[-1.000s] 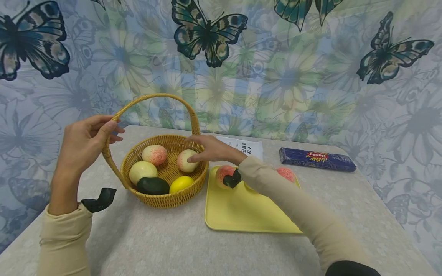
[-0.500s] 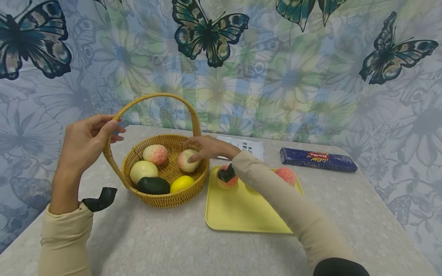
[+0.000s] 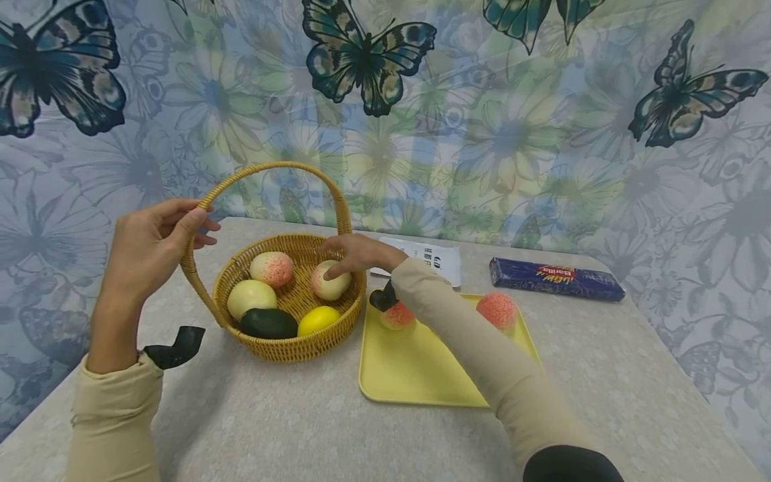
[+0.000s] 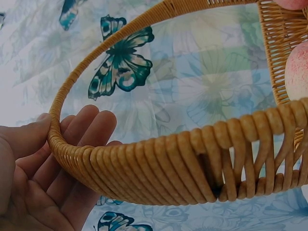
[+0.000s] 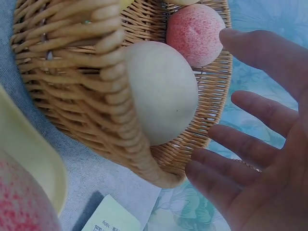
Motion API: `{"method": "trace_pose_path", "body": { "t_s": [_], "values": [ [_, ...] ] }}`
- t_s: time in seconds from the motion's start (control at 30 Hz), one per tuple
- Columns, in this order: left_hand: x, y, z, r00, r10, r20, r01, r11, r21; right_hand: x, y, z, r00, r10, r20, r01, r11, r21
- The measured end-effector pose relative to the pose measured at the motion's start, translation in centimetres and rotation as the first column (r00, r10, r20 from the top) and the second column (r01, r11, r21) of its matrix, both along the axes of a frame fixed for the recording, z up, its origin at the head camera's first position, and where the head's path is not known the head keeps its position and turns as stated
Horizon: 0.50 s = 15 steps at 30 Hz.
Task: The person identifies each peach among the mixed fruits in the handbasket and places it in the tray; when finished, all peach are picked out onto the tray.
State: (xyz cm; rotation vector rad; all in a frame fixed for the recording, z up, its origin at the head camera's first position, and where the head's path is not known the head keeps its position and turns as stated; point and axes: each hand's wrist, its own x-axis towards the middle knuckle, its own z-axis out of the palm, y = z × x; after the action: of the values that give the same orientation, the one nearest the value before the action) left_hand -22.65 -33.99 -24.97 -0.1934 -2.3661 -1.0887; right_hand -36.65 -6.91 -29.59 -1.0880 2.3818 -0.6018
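My left hand (image 3: 150, 251) pinches the left side of the handle (image 3: 283, 165) of a wicker basket (image 3: 289, 353), thumb on one side and fingers on the other. Inside lie a peach (image 3: 272, 269), a pale yellow-green round fruit (image 3: 249, 300), a dark green oblong fruit or vegetable (image 3: 268, 324), a lemon (image 3: 317, 321) and a second peach (image 3: 328, 286) at the right. Over the right rim, my right hand (image 3: 364, 251) hovers by this second peach, its thumb overlapping it in the head view. The right wrist view shows those fingers (image 5: 245, 142) spread, apart from the pale peach (image 5: 161, 94).
A yellow tray (image 3: 421, 375) stands right of the basket, with one peach (image 3: 397, 318) at its left and another (image 3: 497, 311) at its right. My right forearm crosses above it. Behind lie a white printed packet (image 3: 442, 261) and a blue Barilla box (image 3: 557, 279).
My right forearm has swung left over the tray, uncovering more of the right-hand peach there. My right hand stays by the basket's right-hand peach; my left hand keeps its hold.
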Motion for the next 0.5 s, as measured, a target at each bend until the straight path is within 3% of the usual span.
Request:
{"method": "trace_pose_path", "body": {
  "t_s": [0.5],
  "values": [
    [0.0,0.0,0.1,1.0,0.004,-0.002,-0.004,1.0,0.001,-0.5,-1.8,-0.1,1.0,0.013,0.01,-0.014,0.987,0.157]
  ]
}}
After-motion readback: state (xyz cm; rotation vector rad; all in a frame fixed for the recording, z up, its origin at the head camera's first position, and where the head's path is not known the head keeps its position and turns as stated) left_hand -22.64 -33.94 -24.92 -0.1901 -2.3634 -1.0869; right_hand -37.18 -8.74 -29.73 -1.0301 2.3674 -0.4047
